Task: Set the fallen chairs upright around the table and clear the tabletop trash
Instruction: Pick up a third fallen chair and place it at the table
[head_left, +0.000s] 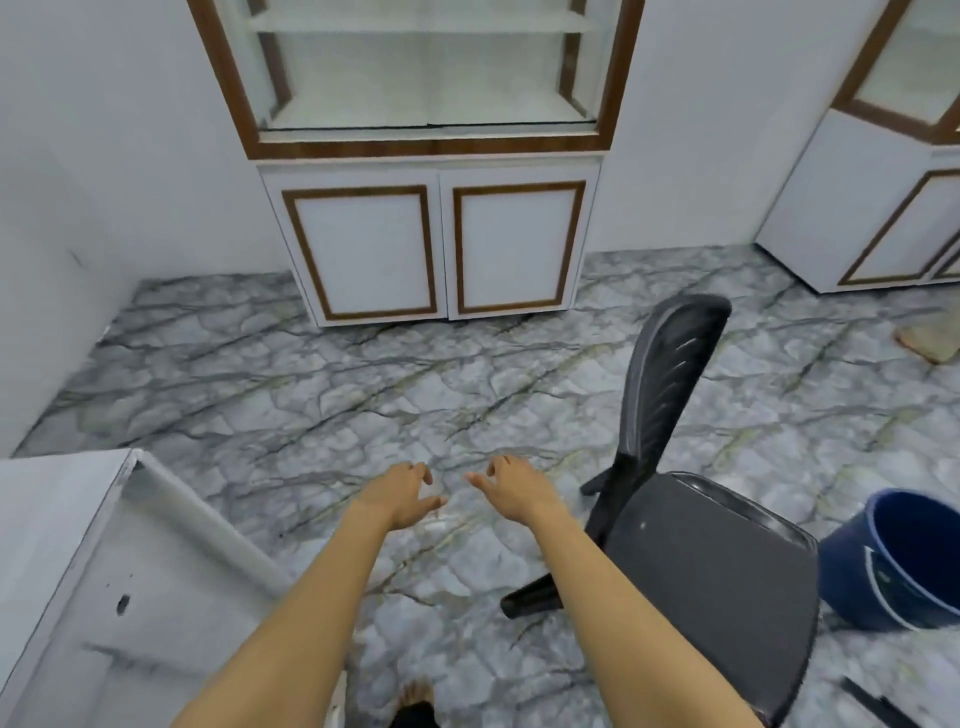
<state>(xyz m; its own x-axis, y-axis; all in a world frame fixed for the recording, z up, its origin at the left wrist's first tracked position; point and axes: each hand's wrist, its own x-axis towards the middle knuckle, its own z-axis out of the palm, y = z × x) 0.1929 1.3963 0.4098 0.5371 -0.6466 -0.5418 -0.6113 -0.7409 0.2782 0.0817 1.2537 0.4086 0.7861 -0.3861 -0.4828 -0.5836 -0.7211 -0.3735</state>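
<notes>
my left hand (402, 496) and right hand (511, 488) hang over the marbled floor (311, 395), fingers loosely spread, gripping nothing. one black chair (696, 551) stands upright just right of my right arm, backrest rising away from me toward the cabinet (436, 244). one blue bucket (904, 561) beside the chair, contents unclear. white table (57, 545) at left.

Views: one, head-worn, wide-angle.
Facing: forward and down across the marbled floor (363, 395) toward the far cabinet (431, 239).
Nearness: hands close below; table (47, 561) corner near left, chair (691, 561) near right.
Overlap: none, single view.
</notes>
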